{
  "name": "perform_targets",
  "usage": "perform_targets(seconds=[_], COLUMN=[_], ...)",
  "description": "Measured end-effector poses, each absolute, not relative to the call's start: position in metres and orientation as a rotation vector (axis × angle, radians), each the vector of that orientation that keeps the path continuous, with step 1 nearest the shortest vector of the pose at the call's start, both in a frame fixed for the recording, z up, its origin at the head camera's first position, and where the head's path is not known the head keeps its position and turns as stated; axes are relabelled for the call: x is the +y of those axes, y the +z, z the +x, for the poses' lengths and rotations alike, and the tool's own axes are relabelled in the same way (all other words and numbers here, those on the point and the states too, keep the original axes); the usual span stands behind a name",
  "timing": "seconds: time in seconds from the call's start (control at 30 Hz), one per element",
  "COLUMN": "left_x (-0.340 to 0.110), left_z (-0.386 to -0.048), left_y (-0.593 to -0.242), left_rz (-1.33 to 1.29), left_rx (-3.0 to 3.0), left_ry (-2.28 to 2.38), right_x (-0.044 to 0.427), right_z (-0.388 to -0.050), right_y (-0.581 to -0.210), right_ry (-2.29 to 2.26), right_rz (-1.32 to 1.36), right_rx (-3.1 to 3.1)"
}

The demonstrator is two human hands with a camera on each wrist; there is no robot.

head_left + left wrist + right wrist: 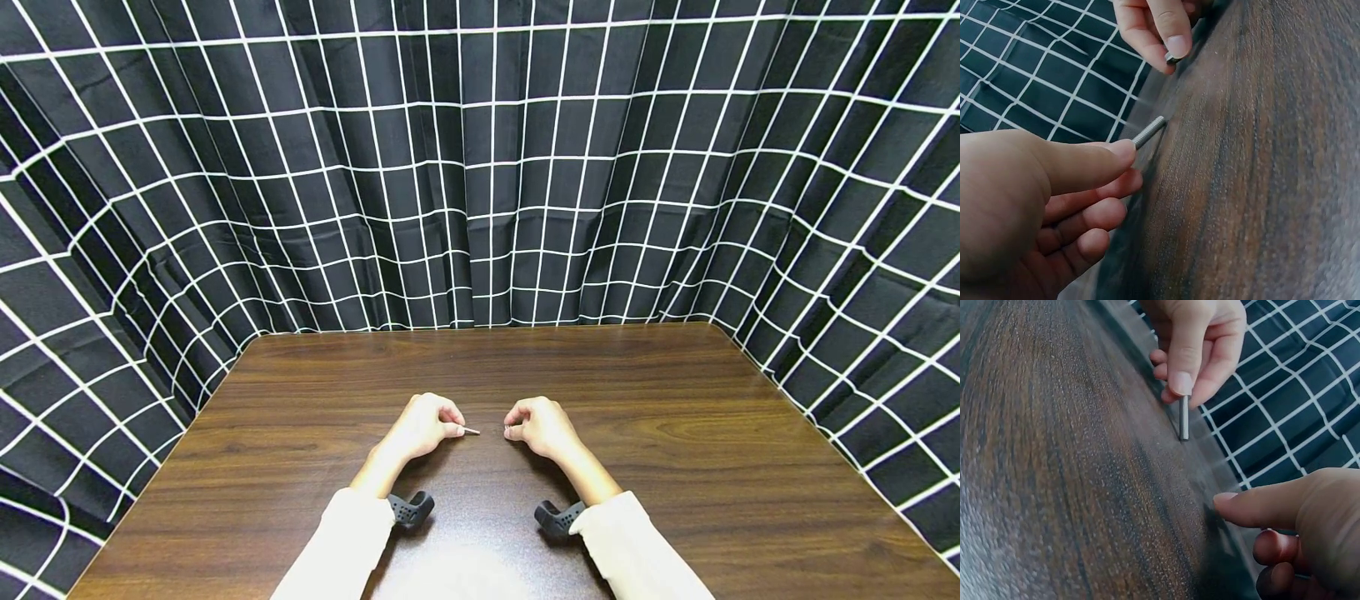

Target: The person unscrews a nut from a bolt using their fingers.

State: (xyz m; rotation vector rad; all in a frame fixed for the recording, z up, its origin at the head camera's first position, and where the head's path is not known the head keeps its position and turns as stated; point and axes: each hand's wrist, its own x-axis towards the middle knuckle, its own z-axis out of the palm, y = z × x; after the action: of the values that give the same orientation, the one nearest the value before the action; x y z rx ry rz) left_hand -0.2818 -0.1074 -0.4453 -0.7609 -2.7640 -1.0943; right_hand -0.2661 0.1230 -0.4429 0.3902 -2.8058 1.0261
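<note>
Between thumb and forefinger, my left hand (426,426) pinches a thin metal bolt (1150,132), its threaded shaft pointing toward the other hand. The bolt's other end is hidden in the fingers. My right hand (546,427) faces it a short gap away, thumb and finger pinching a small shiny metal nut (1172,60), mostly covered by the fingertips. In the right wrist view the nut is hidden behind the right thumb. Bolt and nut are apart, both held low over the table.
A brown wood-grain table (675,467) lies under both hands. Black curtains with a white grid (480,183) surround its back and sides. Dark bands (411,508) sit at both wrists, beside white sleeves (337,542).
</note>
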Motion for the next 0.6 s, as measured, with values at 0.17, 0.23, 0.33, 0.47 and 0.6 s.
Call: perform_targets(seconds=[0.17, 0.23, 0.33, 0.47, 0.6], left_x=[-0.1084, -0.1087, -0.109, -0.1093, -0.1094], left_z=[-0.283, -0.2828, -0.2822, -0.2817, -0.2824], left_y=[-0.4496, -0.4504, -0.4514, -0.4518, -0.4525], left_rz=[-0.756, -0.747, -0.733, -0.715, -0.708], left_rx=[-2.762, -2.766, -2.771, -2.768, -2.765], left_ry=[-1.088, -1.092, -1.1, -1.097, -1.094], right_x=[0.1234, 0.1233, 0.123, 0.1224, 0.122], right_z=[-0.2652, -0.265, -0.265, -0.2651, -0.2651], right_y=[-0.4439, -0.4446, -0.4456, -0.4464, -0.4472], right_ry=[0.955, 0.934, 0.915, 0.896, 0.895], right_rz=[0.326, 0.308, 0.287, 0.285, 0.293], right_rx=[-2.861, -2.877, -2.879, -2.871, -2.866])
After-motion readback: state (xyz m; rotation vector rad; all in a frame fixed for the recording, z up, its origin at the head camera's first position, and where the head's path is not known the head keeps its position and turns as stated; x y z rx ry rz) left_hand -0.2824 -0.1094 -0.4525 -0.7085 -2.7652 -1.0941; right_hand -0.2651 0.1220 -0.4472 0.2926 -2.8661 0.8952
